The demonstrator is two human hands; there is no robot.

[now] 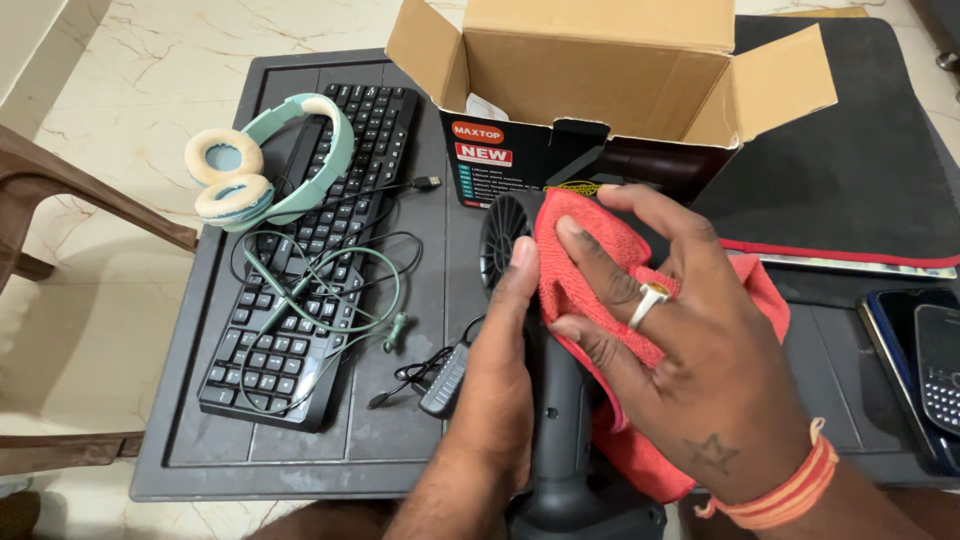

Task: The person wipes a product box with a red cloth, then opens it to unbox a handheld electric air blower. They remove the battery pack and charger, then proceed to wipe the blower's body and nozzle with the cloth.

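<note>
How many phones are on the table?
2, both at the table's right edge: a keypad phone lying on top of a larger flat phone. The frame cuts both off.
</note>
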